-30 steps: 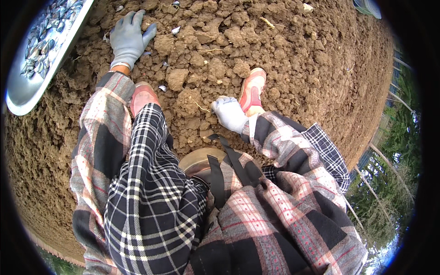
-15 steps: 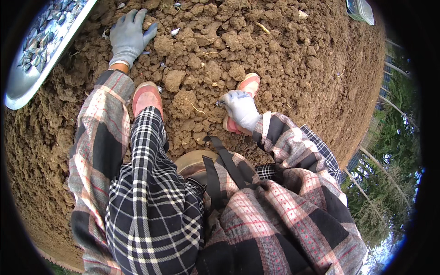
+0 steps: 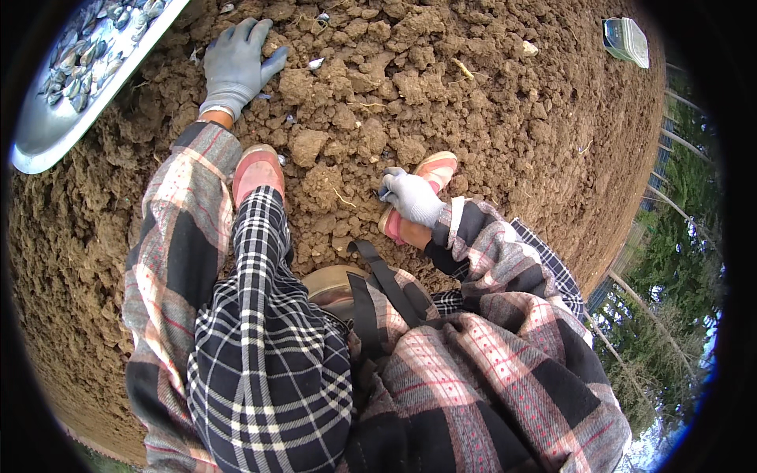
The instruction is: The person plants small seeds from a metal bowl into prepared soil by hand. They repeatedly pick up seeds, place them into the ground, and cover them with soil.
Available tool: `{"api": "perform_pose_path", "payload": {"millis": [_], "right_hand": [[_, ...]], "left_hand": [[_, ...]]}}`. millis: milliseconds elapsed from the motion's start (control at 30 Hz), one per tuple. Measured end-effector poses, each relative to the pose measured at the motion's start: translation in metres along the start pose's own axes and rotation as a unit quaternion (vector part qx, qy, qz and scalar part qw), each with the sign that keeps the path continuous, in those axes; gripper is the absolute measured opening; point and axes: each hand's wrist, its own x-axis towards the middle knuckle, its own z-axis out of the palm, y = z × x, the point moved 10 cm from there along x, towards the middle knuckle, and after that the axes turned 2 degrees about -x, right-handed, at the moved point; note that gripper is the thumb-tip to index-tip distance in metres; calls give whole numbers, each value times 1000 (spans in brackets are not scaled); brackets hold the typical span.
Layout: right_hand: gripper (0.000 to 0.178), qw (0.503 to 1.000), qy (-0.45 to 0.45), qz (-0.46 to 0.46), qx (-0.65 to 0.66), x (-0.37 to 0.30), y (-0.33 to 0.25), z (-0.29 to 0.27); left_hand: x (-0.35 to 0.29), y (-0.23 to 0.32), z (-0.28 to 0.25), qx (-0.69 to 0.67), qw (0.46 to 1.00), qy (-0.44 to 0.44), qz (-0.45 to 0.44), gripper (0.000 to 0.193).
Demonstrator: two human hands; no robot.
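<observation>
My left hand (image 3: 240, 67), in a grey coated glove, lies flat on the lumpy brown soil (image 3: 489, 110) with its fingers spread, and holds nothing. A small whitish shell piece (image 3: 316, 63) lies just to the right of its thumb. My right hand (image 3: 414, 197), gloved in white and grey, is closed low in front of my right shoe (image 3: 436, 169). A small dark bit shows at its fingertips, too small to name. Dark mussel-like shells (image 3: 81, 77) lie in a shiny metal tray (image 3: 47, 140) at the upper left, beyond my left hand.
A clear lidded plastic box (image 3: 627, 41) stands on the soil at the upper right. My left shoe (image 3: 259, 169) is planted between my hands. Soil clods, pale root bits (image 3: 463, 68) and shell fragments are scattered ahead. Trees (image 3: 670, 260) edge the far right.
The view has shifted slightly, so the tray shows less and the box more. My left hand still rests flat. My right hand remains closed, its fingers turned slightly.
</observation>
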Motion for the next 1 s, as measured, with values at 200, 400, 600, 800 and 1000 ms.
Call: {"api": "perform_pose_path", "payload": {"millis": [200, 400, 600, 800, 1000], "right_hand": [[15, 992, 101, -74, 17, -4, -24, -34], [12, 948, 298, 33, -110, 13, 3, -124], [12, 946, 195, 56, -253, 65, 14, -96], [10, 911, 400, 90, -37, 31, 55, -117], [13, 926, 357, 116, 28, 24, 64, -109]], "left_hand": [[-5, -13, -9, 17, 1000, 8, -2, 56], [-3, -8, 4, 15, 1000, -9, -13, 55], [0, -3, -1, 8, 1000, -8, -8, 54], [-4, -6, -7, 3, 1000, 9, -2, 54], [-3, -7, -4, 4, 1000, 15, -4, 54]]}}
